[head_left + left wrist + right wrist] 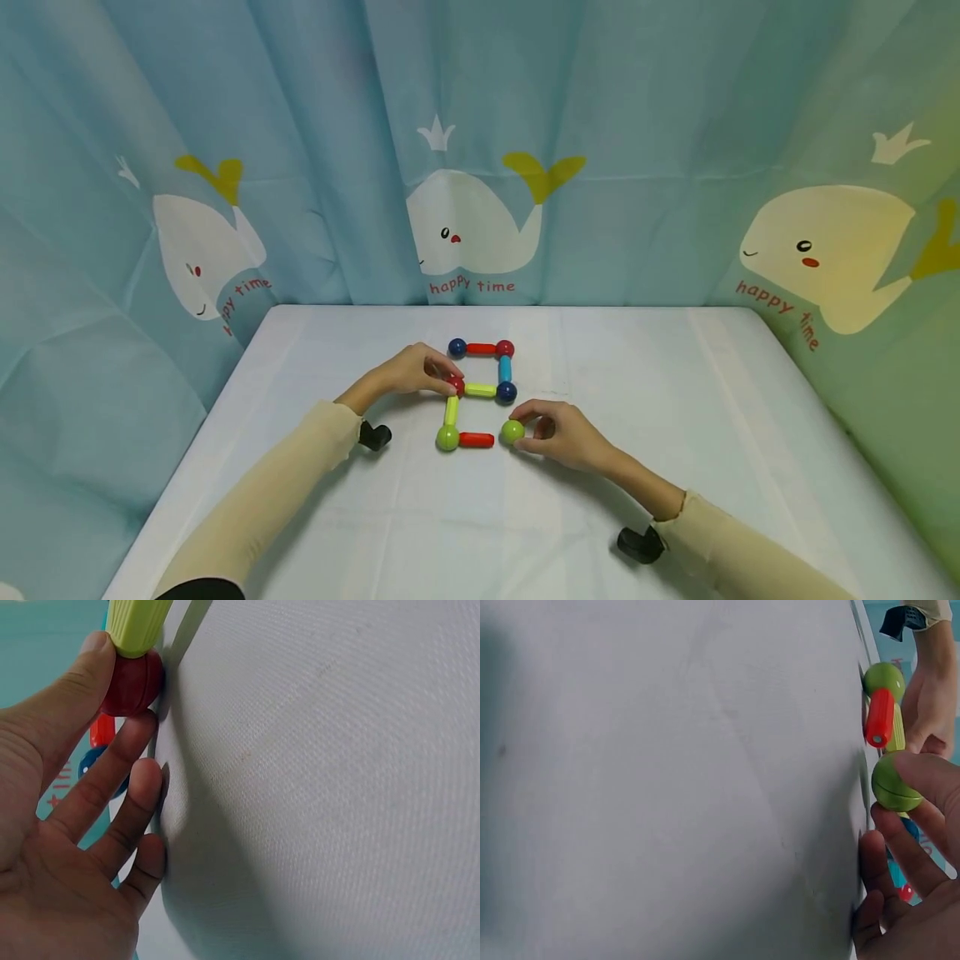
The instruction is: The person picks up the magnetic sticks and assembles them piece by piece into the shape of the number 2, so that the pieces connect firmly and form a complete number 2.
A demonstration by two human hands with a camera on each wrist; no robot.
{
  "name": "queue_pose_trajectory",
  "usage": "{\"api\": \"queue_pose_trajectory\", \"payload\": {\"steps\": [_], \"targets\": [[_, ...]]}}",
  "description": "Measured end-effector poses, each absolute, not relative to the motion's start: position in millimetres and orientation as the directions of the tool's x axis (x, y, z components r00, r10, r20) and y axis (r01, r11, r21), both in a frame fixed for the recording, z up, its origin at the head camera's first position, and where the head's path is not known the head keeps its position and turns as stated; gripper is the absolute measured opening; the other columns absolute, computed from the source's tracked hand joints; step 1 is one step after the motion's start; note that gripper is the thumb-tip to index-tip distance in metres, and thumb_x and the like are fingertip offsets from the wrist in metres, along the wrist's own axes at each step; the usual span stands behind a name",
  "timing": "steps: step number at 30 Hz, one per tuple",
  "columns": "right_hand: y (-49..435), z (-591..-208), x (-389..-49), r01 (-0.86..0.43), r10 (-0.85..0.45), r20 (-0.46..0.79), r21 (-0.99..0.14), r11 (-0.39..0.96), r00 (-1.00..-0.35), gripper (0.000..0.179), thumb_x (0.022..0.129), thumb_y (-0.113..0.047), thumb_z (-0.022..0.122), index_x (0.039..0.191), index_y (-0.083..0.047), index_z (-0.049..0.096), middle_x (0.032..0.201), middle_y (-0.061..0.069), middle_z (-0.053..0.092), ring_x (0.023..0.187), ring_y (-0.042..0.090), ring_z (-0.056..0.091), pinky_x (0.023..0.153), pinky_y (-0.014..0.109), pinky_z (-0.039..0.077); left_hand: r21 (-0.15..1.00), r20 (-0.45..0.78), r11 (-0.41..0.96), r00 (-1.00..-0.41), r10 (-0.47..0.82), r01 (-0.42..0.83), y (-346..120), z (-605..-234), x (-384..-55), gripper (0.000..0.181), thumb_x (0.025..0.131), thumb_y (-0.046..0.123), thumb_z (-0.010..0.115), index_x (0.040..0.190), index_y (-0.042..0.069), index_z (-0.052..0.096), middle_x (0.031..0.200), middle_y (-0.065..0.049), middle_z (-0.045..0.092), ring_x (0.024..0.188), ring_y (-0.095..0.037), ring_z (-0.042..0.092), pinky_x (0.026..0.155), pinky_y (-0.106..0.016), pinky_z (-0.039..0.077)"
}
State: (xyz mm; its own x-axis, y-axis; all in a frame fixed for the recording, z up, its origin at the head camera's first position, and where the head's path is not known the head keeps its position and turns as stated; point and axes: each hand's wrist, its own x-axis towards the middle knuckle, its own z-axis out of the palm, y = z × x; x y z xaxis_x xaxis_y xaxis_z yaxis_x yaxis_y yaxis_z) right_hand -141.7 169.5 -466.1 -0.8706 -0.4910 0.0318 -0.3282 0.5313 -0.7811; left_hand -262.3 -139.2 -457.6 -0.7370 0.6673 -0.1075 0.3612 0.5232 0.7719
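Observation:
Coloured rods and balls form a joined figure on the white table. At its middle left, my left hand pinches a red ball between thumb and forefinger. A yellow-green rod runs from that ball to a dark blue ball; another yellow-green rod leads down to a green ball. From there a red rod points right, its far end free. Just beyond that end, with a small gap, my right hand pinches a second green ball at the tabletop.
The figure's upper part has a blue rod, a red ball, a red rod and a dark blue ball. Behind the white table hangs a blue curtain with whale prints.

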Motion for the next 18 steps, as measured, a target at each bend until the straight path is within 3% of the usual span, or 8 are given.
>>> {"api": "queue_pose_trajectory", "payload": {"steps": [13,18], "targets": [[168,-470,-141,-0.317,-0.481,0.011,-0.766,0.559,-0.876,0.034,0.089,-0.019,0.082,0.120,-0.015,0.072,0.102,-0.004,0.067,0.081,0.017,0.058,0.065,0.025,0.051,0.736,-0.114,0.567,-0.758,0.642,0.370,-139,-455,-257,0.037,0.090,0.025,0.082,0.124,0.011,0.075,0.106,0.001,0.074,0.090,-0.018,0.061,0.082,-0.030,0.052],[168,-470,-141,-0.312,-0.480,0.008,-0.769,0.558,-0.877,0.033,0.089,-0.019,0.082,0.120,-0.014,0.072,0.103,-0.004,0.067,0.082,0.017,0.057,0.065,0.024,0.050,0.645,0.006,0.600,-0.788,0.616,0.474,-136,-447,-239,0.041,0.089,0.029,0.083,0.125,0.011,0.073,0.107,-0.001,0.071,0.087,-0.021,0.058,0.076,-0.030,0.047]]}}
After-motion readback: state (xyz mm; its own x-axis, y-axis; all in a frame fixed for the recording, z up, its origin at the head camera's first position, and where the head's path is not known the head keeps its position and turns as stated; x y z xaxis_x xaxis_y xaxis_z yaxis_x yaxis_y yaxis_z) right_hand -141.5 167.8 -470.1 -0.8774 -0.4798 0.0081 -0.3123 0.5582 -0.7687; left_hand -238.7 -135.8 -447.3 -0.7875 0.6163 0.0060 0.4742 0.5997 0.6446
